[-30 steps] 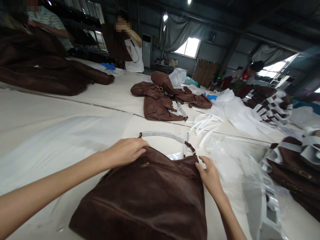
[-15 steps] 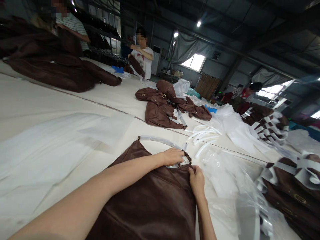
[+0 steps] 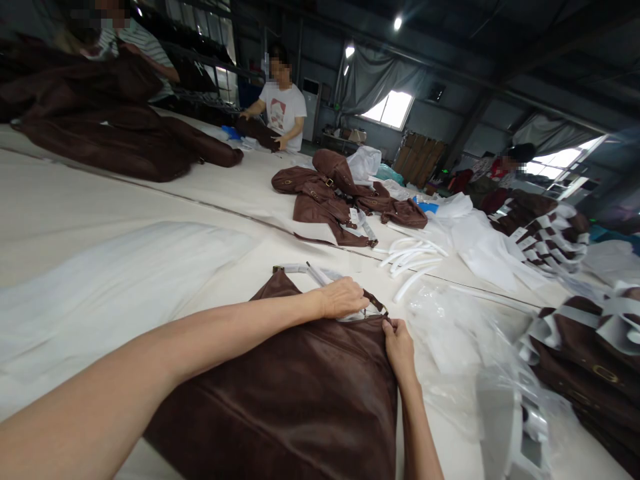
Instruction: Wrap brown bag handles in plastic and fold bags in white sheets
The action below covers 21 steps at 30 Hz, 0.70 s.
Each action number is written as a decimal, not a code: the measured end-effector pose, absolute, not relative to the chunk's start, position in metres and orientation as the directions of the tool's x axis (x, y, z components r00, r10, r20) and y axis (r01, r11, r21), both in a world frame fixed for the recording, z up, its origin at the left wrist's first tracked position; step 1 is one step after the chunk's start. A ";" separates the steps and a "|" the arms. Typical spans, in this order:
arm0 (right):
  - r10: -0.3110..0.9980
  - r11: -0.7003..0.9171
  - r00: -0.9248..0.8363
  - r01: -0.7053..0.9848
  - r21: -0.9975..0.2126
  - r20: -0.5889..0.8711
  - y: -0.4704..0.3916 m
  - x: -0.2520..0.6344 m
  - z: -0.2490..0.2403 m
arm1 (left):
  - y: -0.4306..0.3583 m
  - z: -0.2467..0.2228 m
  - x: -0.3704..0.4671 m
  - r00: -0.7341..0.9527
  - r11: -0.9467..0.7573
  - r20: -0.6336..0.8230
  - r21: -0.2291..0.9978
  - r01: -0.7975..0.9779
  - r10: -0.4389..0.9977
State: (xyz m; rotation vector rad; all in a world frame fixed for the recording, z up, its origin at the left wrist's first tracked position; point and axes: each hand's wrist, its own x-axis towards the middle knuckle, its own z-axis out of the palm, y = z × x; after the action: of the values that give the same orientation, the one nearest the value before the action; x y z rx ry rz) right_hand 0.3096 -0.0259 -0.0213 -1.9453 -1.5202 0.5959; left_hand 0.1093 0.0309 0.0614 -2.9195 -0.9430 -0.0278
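Observation:
A dark brown leather handbag (image 3: 285, 393) lies flat on the white table in front of me. My left hand (image 3: 345, 298) is closed on the bag's strap (image 3: 374, 301), near its right end; the fingertips are partly hidden. Part of the strap is wrapped in pale protective film, and it runs left to a metal fitting (image 3: 278, 269) at the bag's other corner. My right hand (image 3: 399, 340) pinches the bag's upper right corner, just below the strap's ring.
Brown bags (image 3: 320, 200) lie in a heap beyond mine, beside white curved tubes (image 3: 413, 253). Clear plastic (image 3: 445, 333) spreads at the right, near stacked bags (image 3: 575, 380). White sheets (image 3: 100, 293) lie left. A co-worker (image 3: 285, 107) stands across the table.
My left hand has drawn the strap a little up and left, and more of its brown end shows. The bag has shifted slightly. The co-worker across has lowered both arms to a brown item.

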 end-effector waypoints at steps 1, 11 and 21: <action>0.969 -0.174 0.246 0.699 -0.693 0.005 -0.028 0.310 -0.020 | 0.025 0.063 0.109 0.780 -0.777 0.029 -0.060 0.626 0.626; 0.966 -0.240 0.194 0.444 -0.863 -0.168 -0.073 0.320 -0.032 | -0.073 0.038 0.055 0.584 -0.576 -0.046 0.114 0.809 0.811; 0.876 -0.187 0.460 0.049 -0.981 -0.144 -0.125 0.231 -0.036 | -0.033 0.062 0.012 0.639 -0.600 -0.361 0.229 0.766 0.679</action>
State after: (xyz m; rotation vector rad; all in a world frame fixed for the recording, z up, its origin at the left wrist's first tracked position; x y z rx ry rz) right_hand 0.2309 -0.1249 -0.0360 -1.5871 -0.8270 0.9213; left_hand 0.0124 -0.0333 0.0621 -3.1666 -1.4559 0.4262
